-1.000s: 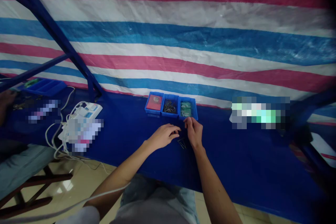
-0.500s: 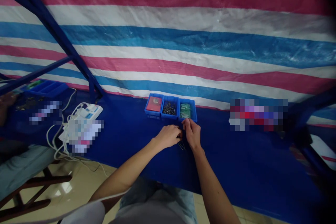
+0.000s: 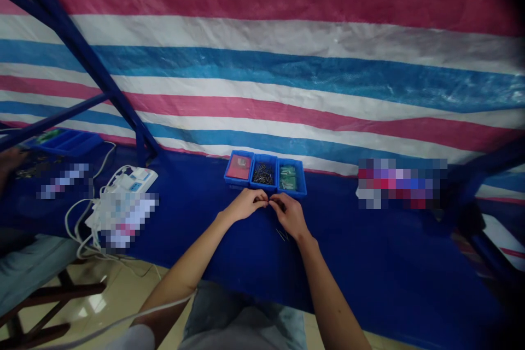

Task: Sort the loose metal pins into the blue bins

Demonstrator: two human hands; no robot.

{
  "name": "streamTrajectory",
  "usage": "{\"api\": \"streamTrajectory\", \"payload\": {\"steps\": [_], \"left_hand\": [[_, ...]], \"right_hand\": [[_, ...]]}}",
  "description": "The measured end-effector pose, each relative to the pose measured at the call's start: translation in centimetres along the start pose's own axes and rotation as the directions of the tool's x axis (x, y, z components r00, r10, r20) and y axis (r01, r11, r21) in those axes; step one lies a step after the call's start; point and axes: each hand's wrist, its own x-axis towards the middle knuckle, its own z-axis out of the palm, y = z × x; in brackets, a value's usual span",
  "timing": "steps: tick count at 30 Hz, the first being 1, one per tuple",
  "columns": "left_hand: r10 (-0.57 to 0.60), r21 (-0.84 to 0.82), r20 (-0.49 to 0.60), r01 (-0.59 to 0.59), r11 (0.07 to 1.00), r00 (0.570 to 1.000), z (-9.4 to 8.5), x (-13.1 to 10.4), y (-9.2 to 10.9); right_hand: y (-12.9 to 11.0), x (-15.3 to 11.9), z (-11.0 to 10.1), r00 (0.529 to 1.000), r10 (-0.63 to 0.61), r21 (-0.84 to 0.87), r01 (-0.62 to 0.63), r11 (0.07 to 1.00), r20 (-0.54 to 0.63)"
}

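Note:
My left hand (image 3: 247, 204) and my right hand (image 3: 289, 213) meet fingertip to fingertip above the blue table (image 3: 246, 251). Both are pinched closed; whatever sits between the fingers is too small to make out. A few thin metal pieces like screws or nails (image 3: 282, 234) lie on the table just below my right hand. Behind the hands three blue bins stand side by side. The left bin holds a flat red piece (image 3: 238, 167), the middle one a heap of dark screws or nails (image 3: 263, 173), the right one green and clear small parts (image 3: 287, 178).
To the left lie a white power strip (image 3: 141, 178) and tangled white cables (image 3: 82, 229). Farther left are a blue divided tray (image 3: 74, 142) and another person's hand (image 3: 12, 159). A blue metal frame (image 3: 82, 46) rises before the striped sheet (image 3: 262, 79). A blurred-out item (image 3: 397, 180) lies right.
Both hands have shifted left, and their fingertips have come together. The thin metal pieces on the table now show uncovered. The view has tilted slightly.

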Motion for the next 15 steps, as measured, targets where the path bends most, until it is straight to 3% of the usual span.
{"api": "streamTrajectory", "payload": {"steps": [6, 15], "left_hand": [[-0.013, -0.121, -0.117, -0.001, 0.993, 0.993, 1.3, 0.0, -1.5], [-0.037, -0.203, -0.181, -0.001, 0.979, 0.983, 1.6, -0.7, -1.7]], "right_hand": [[0.7, 0.0, 0.4, 0.998, -0.042, -0.058, 0.045, 0.997, 0.054], [0.7, -0.2, 0.6, 0.992, -0.091, -0.121, 0.101, 0.988, 0.087]]}}
